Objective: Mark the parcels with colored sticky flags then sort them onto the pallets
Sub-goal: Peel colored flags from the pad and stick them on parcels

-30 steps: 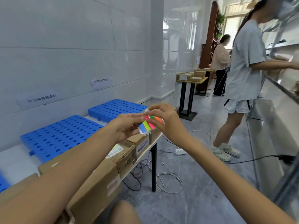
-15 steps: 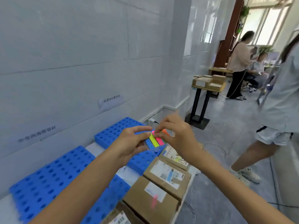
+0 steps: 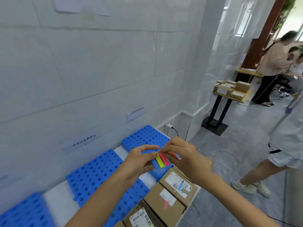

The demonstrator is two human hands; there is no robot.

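Yellow, pink and blue strips, that's the pad of sticky flags point(image 3: 161, 161), held up in front of me above the far end of the row of parcels. My left hand point(image 3: 139, 163) grips the pad from the left, thumb on top, fingers curled beneath. My right hand point(image 3: 185, 158) comes in from the other side, thumb and forefinger pinched together on the orange flag point(image 3: 172, 153) at the pad's edge, the other fingers curled.

Below my wrists lie the cardboard parcels: the farthest parcel point(image 3: 178, 185) carries a blue flag, the middle parcel point(image 3: 165, 203) a pink one, the nearest parcel point(image 3: 141, 218) is partly cut off. Blue pallets sit along the tiled wall: far pallet point(image 3: 144, 140), middle pallet point(image 3: 95, 174), near pallet point(image 3: 21, 213).

Same hold as half a second ago, both hands barely changed. A second ago my hands were over the table's end and I faced down the room; now the wall and pallets fill the view.
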